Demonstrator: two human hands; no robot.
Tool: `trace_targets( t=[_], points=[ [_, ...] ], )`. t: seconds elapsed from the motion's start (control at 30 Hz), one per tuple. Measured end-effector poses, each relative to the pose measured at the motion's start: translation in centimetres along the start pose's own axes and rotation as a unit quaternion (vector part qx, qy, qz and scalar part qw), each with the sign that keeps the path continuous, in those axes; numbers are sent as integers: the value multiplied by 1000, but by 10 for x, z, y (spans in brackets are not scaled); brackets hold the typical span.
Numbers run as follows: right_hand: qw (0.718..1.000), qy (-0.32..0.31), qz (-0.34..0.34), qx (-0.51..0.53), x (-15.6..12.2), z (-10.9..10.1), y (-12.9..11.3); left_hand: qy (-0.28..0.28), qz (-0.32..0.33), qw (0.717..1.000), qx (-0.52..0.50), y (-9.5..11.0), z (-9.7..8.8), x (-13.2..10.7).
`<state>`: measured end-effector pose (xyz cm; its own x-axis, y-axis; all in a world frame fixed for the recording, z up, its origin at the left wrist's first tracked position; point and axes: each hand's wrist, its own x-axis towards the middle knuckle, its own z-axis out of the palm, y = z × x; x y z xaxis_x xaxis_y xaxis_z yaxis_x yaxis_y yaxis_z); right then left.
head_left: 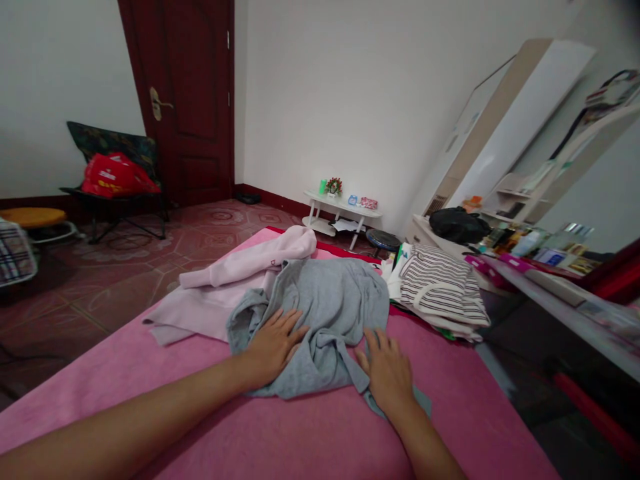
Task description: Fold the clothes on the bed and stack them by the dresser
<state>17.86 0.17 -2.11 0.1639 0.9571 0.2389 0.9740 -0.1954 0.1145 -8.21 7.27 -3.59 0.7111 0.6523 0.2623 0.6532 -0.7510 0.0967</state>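
A grey garment (340,293), rumpled and partly bunched, lies on the pink bed cover (280,440). My left hand (273,347) rests flat on its left side with the fingers stretched out. On the lower right part of the cloth lies my right hand (387,370), its fingers spread and touching the fabric. Beside and partly under the grey garment, to the left, is a pale pink long-sleeved top (215,303). Which kind of garment the grey one is, its folds do not show.
A stack of folded clothes (440,287), striped on top, sits at the bed's right edge. Farther right, a dressing table (530,267) carries bottles and a black bag (457,225). A low white shelf (345,205) stands by the wall. A chair holds a red bag (119,177).
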Motion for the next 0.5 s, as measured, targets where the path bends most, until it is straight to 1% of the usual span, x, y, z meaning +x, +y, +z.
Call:
trace_targets(
  t=[0.07,0.13,0.2,0.23,0.27,0.3,0.37,0.4,0.43,0.47,0.5],
  points=[
    [1000,13,-8,1,-18,-5,7,1,21,999,-38,3,-7,-23],
    [999,11,-17,26,-30,-6,16,-15,45,994,-101,1,-21,-41],
    [998,-2,-21,62,-37,-5,25,-21,49,985,-165,-11,-40,-50],
    [997,-5,-21,74,-38,-4,28,-3,39,983,-181,-22,-50,-50],
    [996,-4,-21,82,-38,-2,30,33,20,983,-182,-35,-60,-49],
    [996,2,-22,85,-38,-1,31,82,-8,983,-165,-51,-69,-45],
    [996,17,-23,87,-38,1,30,179,-77,976,-95,-84,-81,-35],
    [995,24,-22,90,-38,2,30,194,-116,972,-56,-100,-84,-29],
    [995,29,-21,95,-38,2,29,185,-154,970,-27,-114,-85,-24],
    [994,34,-22,101,-38,3,29,154,-189,970,-8,-125,-84,-19],
    [993,38,-23,106,-39,3,29,109,-217,970,1,-133,-82,-14]
  ],
)
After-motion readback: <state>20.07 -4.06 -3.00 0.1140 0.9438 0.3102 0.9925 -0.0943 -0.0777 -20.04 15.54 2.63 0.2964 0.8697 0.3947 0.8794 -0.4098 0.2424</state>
